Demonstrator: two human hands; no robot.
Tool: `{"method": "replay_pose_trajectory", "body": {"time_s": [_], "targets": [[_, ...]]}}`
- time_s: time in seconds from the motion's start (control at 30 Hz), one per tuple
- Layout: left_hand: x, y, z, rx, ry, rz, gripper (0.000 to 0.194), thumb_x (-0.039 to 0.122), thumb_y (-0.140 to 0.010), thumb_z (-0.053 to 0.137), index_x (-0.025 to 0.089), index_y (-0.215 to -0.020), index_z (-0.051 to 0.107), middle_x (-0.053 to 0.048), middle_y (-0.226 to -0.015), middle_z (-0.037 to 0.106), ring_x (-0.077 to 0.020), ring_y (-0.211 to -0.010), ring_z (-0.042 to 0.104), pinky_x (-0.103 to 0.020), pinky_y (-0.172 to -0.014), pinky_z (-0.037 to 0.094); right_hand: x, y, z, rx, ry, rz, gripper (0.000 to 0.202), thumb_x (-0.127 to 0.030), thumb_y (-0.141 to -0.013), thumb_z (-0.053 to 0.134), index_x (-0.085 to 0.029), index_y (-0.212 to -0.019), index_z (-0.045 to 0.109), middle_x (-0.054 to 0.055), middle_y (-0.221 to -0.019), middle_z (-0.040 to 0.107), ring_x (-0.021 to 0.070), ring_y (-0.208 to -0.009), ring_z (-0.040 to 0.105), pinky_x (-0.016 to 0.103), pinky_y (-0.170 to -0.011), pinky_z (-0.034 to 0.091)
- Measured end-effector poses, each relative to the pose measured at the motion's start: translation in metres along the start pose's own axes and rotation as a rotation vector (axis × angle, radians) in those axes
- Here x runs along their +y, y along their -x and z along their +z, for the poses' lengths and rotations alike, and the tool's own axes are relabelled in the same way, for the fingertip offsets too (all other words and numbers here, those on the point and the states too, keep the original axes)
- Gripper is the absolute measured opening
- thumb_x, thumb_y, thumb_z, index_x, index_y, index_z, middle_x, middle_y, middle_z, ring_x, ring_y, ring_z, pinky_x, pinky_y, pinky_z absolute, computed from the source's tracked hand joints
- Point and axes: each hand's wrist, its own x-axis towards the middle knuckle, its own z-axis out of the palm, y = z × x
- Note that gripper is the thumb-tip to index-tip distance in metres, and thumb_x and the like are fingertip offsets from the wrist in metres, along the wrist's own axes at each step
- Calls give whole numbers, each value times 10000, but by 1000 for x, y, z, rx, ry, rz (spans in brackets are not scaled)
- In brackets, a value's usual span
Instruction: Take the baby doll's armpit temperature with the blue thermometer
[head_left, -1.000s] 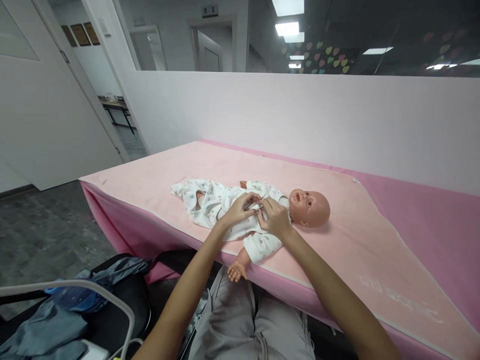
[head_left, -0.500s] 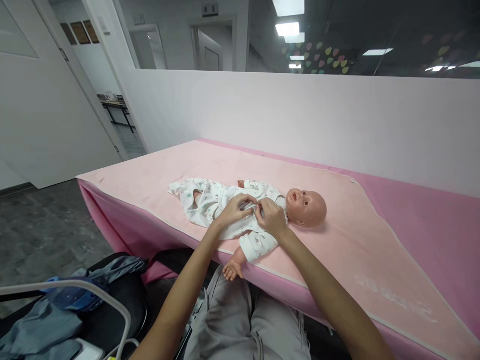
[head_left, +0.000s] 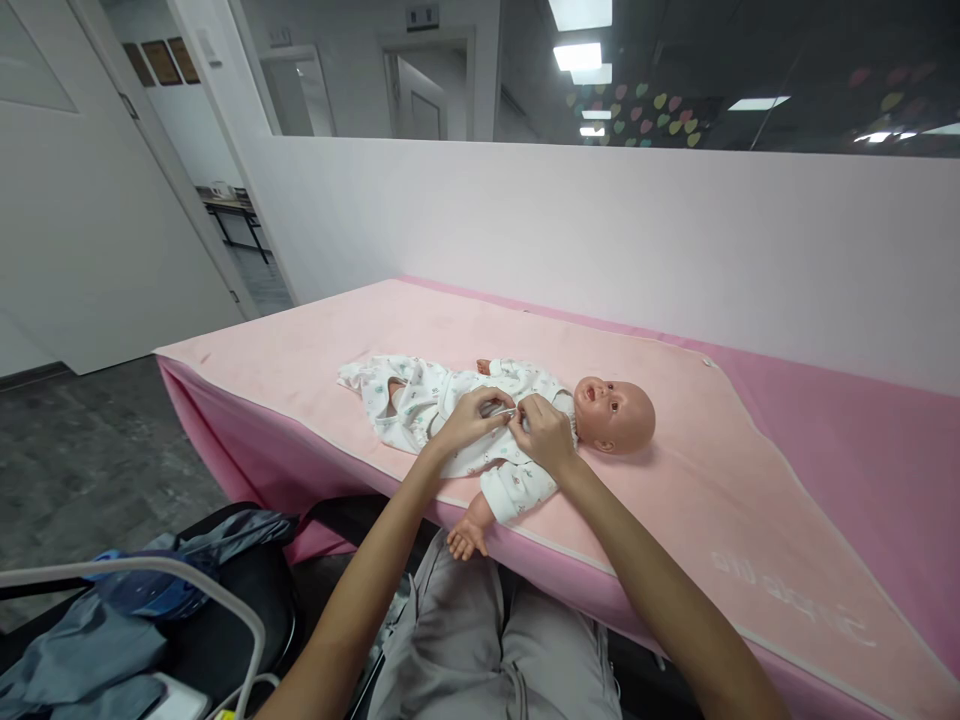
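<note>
A baby doll [head_left: 615, 415] lies on its back with its head to the right, dressed in a white printed baby outfit [head_left: 409, 400]. Over its chest, my left hand [head_left: 474, 418] and my right hand [head_left: 541, 430] almost meet, fingertips pinched on the front of the outfit. A thin white strip, seemingly a tie of the outfit, shows between them; the fingers cover most of it. One doll arm [head_left: 471, 530] sticks out of its sleeve and hangs over the table's near edge.
The doll rests on a pink mat [head_left: 300, 345] over a table with a darker pink cloth [head_left: 862, 440]. A white wall [head_left: 600, 220] stands behind. To my left, a black chair [head_left: 247, 590] holds grey-blue cloth [head_left: 82, 640] beside a curved pale bar [head_left: 187, 575].
My fingers have shifted very slightly at the chest, and the thin white strip between them shows a little more. The doll stays where it was.
</note>
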Motion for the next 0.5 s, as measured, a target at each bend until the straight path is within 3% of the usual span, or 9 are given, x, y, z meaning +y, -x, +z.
{"method": "replay_pose_trajectory", "body": {"time_s": [0.3, 0.5], "targets": [[0, 0, 0, -10, 130, 19, 173, 249, -755, 626, 151, -897, 604, -56, -915, 615, -167, -869, 566, -284, -813, 440, 0, 0, -1, 17, 34, -31, 127, -163, -837, 425, -192, -735, 496, 16, -665, 540, 141, -647, 508, 251, -566, 332], [-1, -1, 0, 23, 155, -20, 215, 323, -765, 628, 148, -883, 586, -44, -839, 592, -147, -779, 550, -253, -724, 431, -1, -1, -4, -6, -30, -7, 148, -185, -869, 419, -184, -757, 515, 25, -692, 564, 136, -662, 523, 241, -582, 335]]}}
